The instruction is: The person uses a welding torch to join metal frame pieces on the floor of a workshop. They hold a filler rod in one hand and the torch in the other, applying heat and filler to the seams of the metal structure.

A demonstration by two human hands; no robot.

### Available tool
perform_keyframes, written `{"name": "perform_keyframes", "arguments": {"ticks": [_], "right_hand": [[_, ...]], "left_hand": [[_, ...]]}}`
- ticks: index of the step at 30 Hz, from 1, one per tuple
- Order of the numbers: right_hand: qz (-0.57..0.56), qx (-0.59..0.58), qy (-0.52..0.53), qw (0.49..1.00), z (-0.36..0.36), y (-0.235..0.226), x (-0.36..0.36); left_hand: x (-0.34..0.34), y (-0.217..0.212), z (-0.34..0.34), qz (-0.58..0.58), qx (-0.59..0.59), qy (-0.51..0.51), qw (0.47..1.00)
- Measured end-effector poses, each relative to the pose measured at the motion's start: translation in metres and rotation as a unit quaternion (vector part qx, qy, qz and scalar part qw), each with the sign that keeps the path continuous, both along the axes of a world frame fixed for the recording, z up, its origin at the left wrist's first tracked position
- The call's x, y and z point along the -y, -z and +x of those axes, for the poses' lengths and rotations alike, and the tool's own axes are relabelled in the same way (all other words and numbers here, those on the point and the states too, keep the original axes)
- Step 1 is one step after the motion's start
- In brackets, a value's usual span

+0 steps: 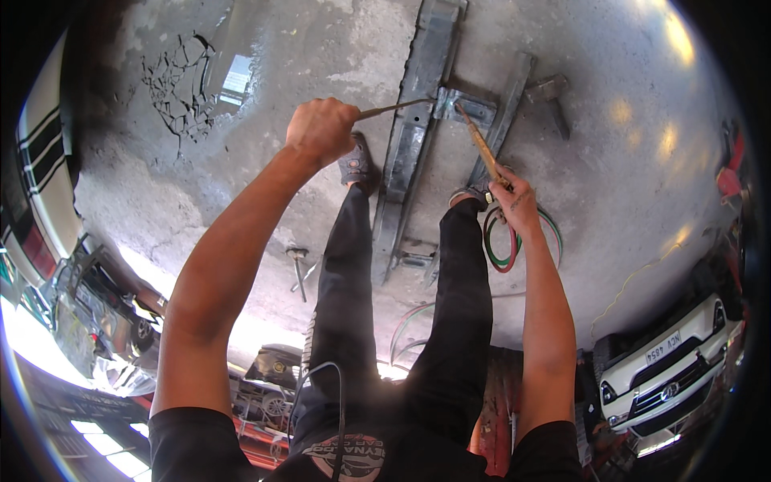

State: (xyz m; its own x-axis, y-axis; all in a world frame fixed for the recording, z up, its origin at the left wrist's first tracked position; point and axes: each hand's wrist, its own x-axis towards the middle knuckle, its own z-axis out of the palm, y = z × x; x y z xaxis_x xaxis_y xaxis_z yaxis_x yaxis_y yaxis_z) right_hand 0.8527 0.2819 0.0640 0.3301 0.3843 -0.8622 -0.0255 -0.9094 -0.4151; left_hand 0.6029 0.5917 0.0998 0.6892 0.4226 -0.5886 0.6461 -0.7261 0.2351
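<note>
Grey steel beams [412, 92] lie at upper centre of the view — from here I see the left hand [321, 130] clenched round a slim metal rod [392, 108], the right hand [516, 201] gripping a brass torch [481, 149], both tips near the joining crosspiece [472, 109].

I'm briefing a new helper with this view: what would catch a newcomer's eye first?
Probably the long metal frame running up the picture's middle. Near its upper crosspiece are the tips of a thin rod in the left hand and a brass-coloured torch in the right hand. Next, the looped red and green hoses beside the right forearm, and the white vehicle at lower right.
</note>
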Motion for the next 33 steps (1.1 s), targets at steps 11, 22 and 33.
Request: {"name": "perform_keyframes", "arguments": {"ticks": [11,22,33], "right_hand": [[-0.015,-0.012,-0.007,1.000,-0.003,-0.008,-0.001],[-0.025,-0.021,-0.008,0.999,-0.007,-0.009,0.002],[-0.041,-0.025,-0.006,0.999,-0.008,-0.013,0.000]], "left_hand": [[-0.006,-0.003,0.004,-0.017,-0.058,0.003,0.998],[-0.010,0.000,0.002,-0.023,-0.062,-0.004,0.998],[-0.010,0.005,-0.006,-0.009,-0.008,-0.018,1.000]]}}
